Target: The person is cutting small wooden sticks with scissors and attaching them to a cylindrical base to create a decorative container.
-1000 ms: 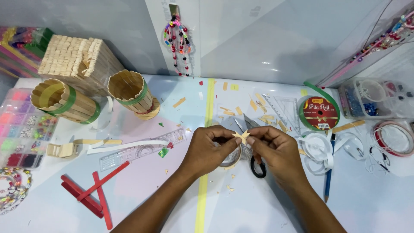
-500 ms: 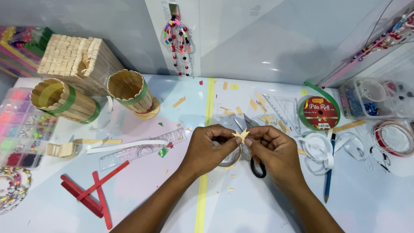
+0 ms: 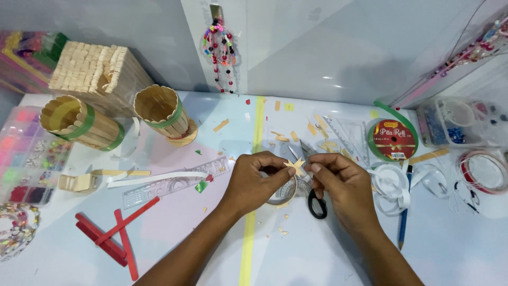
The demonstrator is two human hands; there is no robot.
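Here, both hands pinch a small tan star (image 3: 296,166) above the surface: left hand (image 3: 257,182) at 9 o'clock, right hand (image 3: 338,185) at 3. Best gripped lightly by the points; scissors (image 3: 312,180) lie beneath.

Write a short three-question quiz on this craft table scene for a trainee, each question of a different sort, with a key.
1. True or false: the left hand and right hand both pinch the small tan star cutout.
2. Which lies under the hands? A) black-handled scissors B) a hammer C) a stapler
3. Fill in: the red craft sticks lie on the person's ____ side.

Key: 1 true; 2 A; 3 left.
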